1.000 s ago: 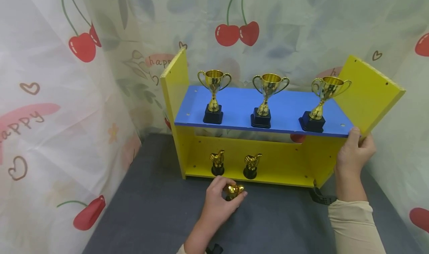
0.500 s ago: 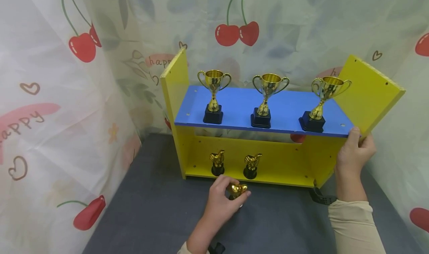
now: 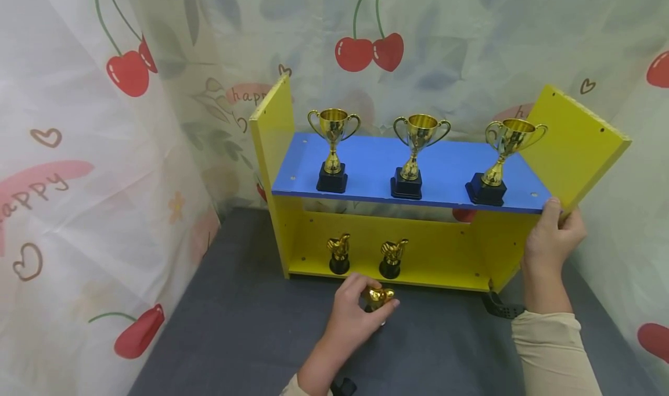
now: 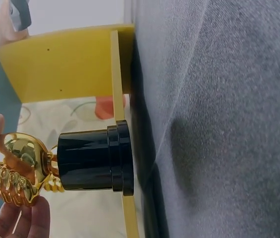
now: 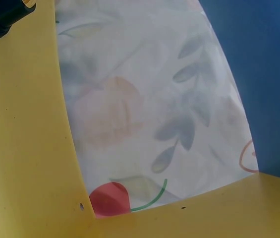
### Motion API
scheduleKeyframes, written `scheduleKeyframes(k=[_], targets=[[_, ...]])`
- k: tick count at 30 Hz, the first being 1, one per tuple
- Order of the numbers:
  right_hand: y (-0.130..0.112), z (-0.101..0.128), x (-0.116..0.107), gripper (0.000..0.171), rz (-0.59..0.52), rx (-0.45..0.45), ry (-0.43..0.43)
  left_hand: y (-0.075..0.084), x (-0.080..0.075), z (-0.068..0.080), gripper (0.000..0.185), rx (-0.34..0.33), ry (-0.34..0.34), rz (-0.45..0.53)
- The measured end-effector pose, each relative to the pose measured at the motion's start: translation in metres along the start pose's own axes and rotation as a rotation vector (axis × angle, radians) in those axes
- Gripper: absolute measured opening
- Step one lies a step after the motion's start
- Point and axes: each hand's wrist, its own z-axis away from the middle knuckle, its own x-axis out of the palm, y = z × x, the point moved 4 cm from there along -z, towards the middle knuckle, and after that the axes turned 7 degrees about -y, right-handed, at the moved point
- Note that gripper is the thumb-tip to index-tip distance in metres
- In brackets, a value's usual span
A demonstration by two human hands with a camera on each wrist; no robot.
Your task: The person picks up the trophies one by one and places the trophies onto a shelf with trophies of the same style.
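The small gold thumbs-up trophy (image 3: 379, 297) is pinched by its gold top in my left hand (image 3: 355, 315), fingers and thumb curled round it, its black round base (image 4: 92, 157) pointing down at the grey cloth surface (image 3: 251, 332); so its long axis stands roughly upright, just in front of the lower front edge of the yellow shelf unit (image 3: 397, 280). The open lower bay lies straight ahead of it, with two like trophies (image 3: 339, 254) (image 3: 392, 259) standing inside to the left and bare yellow floor to their right. My left hand is by far the nearer; my right hand (image 3: 551, 242) grips the corner where the blue shelf board (image 3: 376, 164) meets the yellow side panel (image 3: 575, 140). Against a second ago, the trophy and my left hand have slid rightward and slightly nearer to me; my right hand has not moved.
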Motion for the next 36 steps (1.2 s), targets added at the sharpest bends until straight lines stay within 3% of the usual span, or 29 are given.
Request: scheduleKeyframes(k=[18, 36], targets=[[0.002, 0.000, -0.001, 0.019, -0.024, 0.009, -0.001, 0.005, 0.015, -0.001, 0.028, -0.011, -0.058, 0.028], [0.004, 0.000, -0.001, 0.018, -0.018, 0.015, 0.006, 0.005, 0.022, -0.004, 0.028, -0.013, -0.067, 0.044]])
